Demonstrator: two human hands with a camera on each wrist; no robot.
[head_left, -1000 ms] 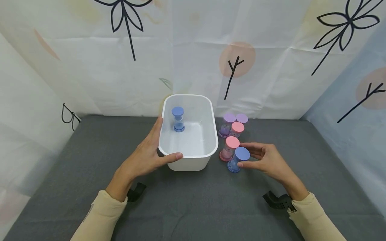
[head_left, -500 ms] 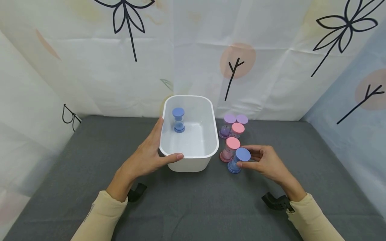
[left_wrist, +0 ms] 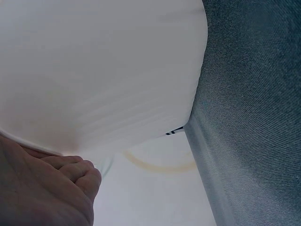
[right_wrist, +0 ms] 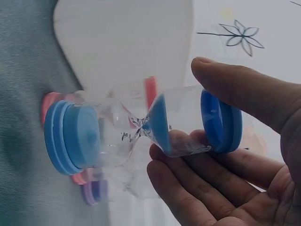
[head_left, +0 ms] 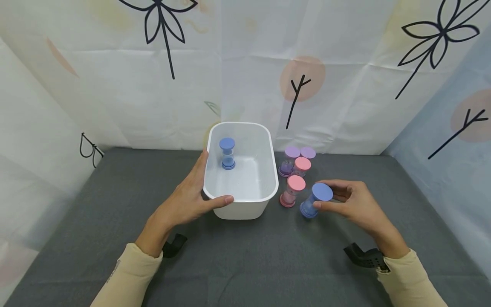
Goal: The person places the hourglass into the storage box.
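My left hand [head_left: 186,192] lies against the near left corner of a white plastic bin [head_left: 241,209], its thumb along the front rim and its fingers stretched along the left wall. Inside the bin a blue-capped hourglass [head_left: 227,153] stands upright. My right hand [head_left: 354,204] holds another blue-capped hourglass [right_wrist: 141,129] between thumb and fingers near its top cap, with blue sand at its neck. Whether its base touches the table cannot be told. Just left of it stands a pink hourglass [head_left: 293,191].
Behind the near pink hourglass, a second pink one [head_left: 302,164] stands close to two purple hourglasses, one at the left [head_left: 290,160] and one at the right [head_left: 308,152]. Grey cloth [head_left: 245,264] covers the table. A patterned white curtain [head_left: 245,64] rises behind the bin.
My right hand has moved to the right with the blue hourglass, leaving a gap beside the near pink one. The left hand and the bin stay in place.
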